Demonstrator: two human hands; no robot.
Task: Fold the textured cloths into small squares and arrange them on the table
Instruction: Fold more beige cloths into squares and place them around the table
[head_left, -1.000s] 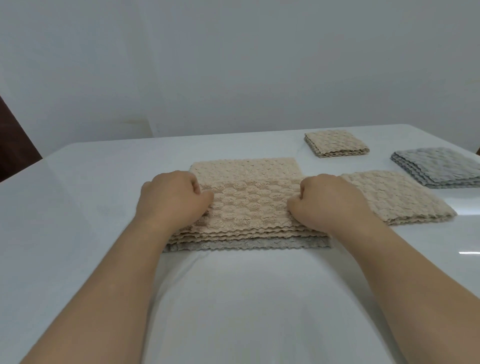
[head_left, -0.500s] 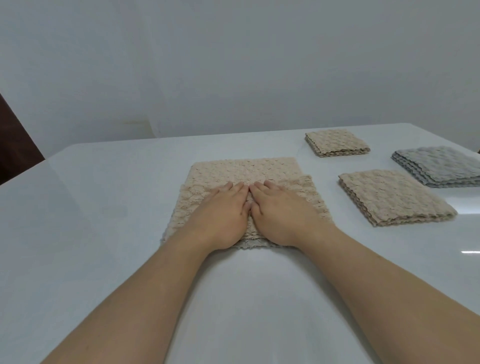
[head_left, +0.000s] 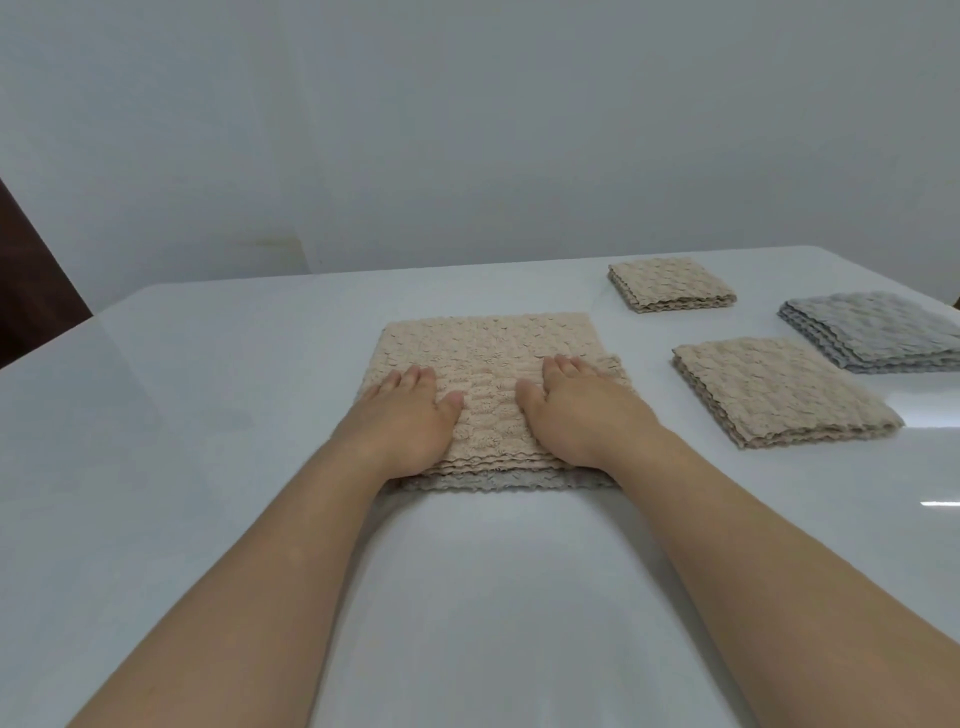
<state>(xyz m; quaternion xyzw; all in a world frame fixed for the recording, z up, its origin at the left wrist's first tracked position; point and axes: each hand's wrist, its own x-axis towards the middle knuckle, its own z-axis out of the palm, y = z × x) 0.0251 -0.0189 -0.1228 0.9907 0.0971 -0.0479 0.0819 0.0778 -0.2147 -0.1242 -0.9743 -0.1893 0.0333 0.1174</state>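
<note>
I am working at a glossy white table (head_left: 467, 597), which is reflecting light near its right edge. A plain pale wall (head_left: 467, 130) is standing behind it, and a dark brown panel (head_left: 26, 291) is showing at far left. The beige textured cloth (head_left: 488, 348), folded in layers, is lying mid-table straight ahead of me. To its right, not touching it, a folded beige square (head_left: 779, 395) is sitting nearest, a folded grey square (head_left: 878, 332) beyond it, and a smaller beige square (head_left: 670, 283) farthest back. My left hand (head_left: 410, 421) and right hand (head_left: 582, 410) are both pressing flat on the cloth's near half, fingers straight, thumbs pointing inward, gripping nothing.
</note>
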